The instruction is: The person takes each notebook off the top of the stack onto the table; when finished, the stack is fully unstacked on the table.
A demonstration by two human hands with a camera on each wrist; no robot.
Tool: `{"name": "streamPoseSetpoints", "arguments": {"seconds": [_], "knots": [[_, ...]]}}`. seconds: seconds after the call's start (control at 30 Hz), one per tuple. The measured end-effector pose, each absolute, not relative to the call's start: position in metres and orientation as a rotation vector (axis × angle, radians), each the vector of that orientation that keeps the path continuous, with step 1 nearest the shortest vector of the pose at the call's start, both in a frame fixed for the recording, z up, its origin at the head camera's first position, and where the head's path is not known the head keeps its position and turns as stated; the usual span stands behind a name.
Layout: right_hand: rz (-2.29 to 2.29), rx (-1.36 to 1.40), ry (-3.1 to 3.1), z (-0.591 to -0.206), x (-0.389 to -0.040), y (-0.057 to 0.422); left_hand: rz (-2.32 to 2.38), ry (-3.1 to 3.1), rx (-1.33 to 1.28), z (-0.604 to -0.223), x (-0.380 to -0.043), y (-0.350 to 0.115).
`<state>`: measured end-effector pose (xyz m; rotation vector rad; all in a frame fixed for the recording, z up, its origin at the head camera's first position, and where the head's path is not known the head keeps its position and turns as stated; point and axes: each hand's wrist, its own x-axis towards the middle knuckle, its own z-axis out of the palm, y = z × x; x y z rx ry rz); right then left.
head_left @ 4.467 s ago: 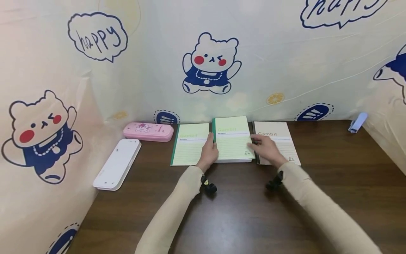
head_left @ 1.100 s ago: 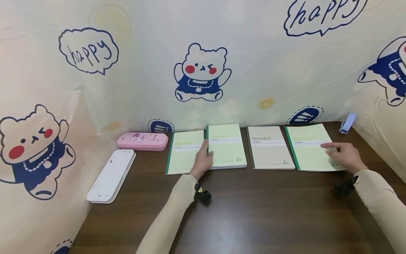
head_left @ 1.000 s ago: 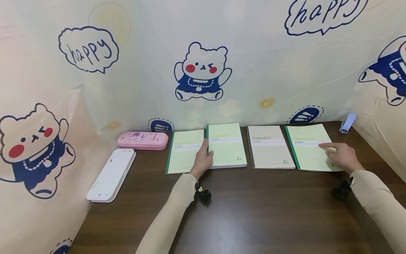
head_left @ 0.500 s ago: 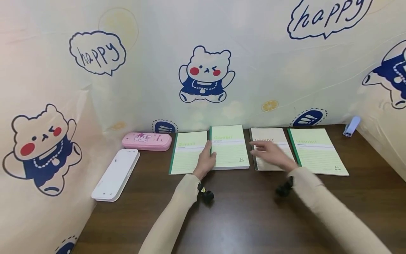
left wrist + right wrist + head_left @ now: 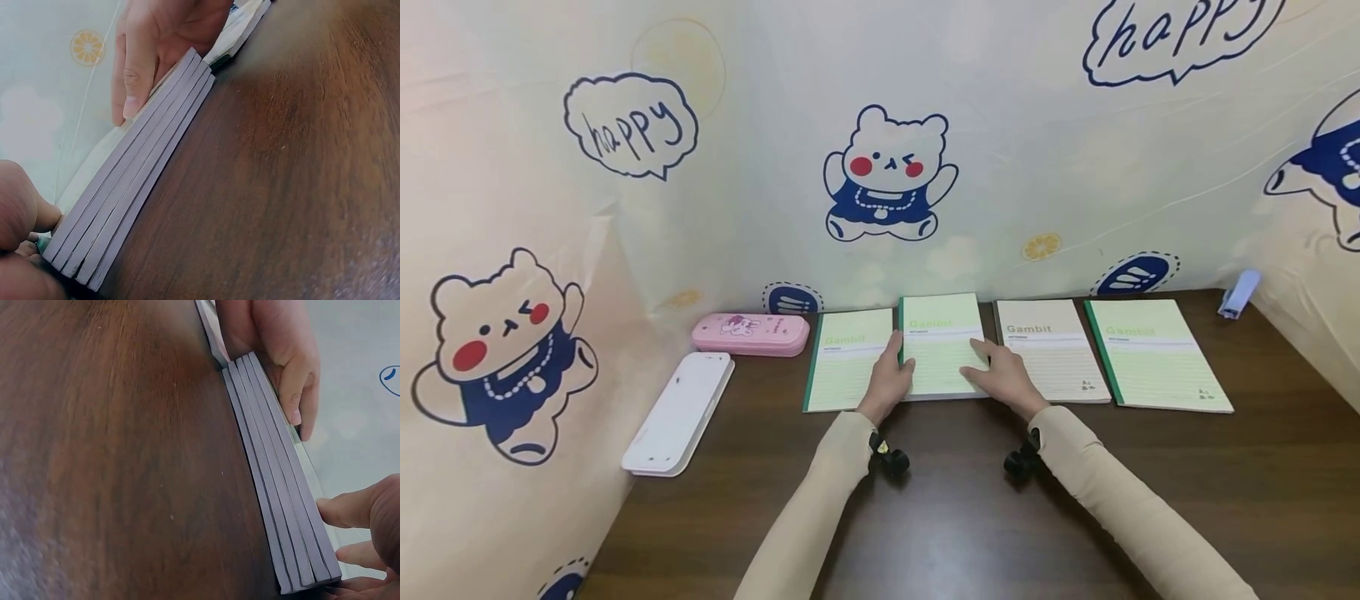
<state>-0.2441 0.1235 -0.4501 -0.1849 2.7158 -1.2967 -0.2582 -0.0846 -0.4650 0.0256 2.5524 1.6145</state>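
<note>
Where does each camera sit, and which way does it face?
Head: on the person's head, facing forward and down at the notebook stack; left hand, right hand and sleeves show.
Left wrist: on that wrist, facing the notebook stack's page edges; both hands show.
Right wrist: on that wrist, facing the same edges; both hands show.
Shared: both wrist views show the notebook stack and table.

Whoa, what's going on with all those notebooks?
Someone has their left hand and right hand on a stack of Gambit notebooks, one on each side. One green-spined notebook lies left of the stack. A gray-spined notebook and another green-spined one lie to its right. Farther left on the wooden table are a pink pencil case and a long white case.
</note>
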Motion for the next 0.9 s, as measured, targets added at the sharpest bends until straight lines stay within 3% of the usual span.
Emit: {"name": "streamPoseSetpoints", "arguments": {"seconds": [0.9], "knots": [[-1.246,-0.25,2.729,-0.448,-0.244,0.125,1.59,2.657,0.07,-0.453,-0.259,-0.079]]}}
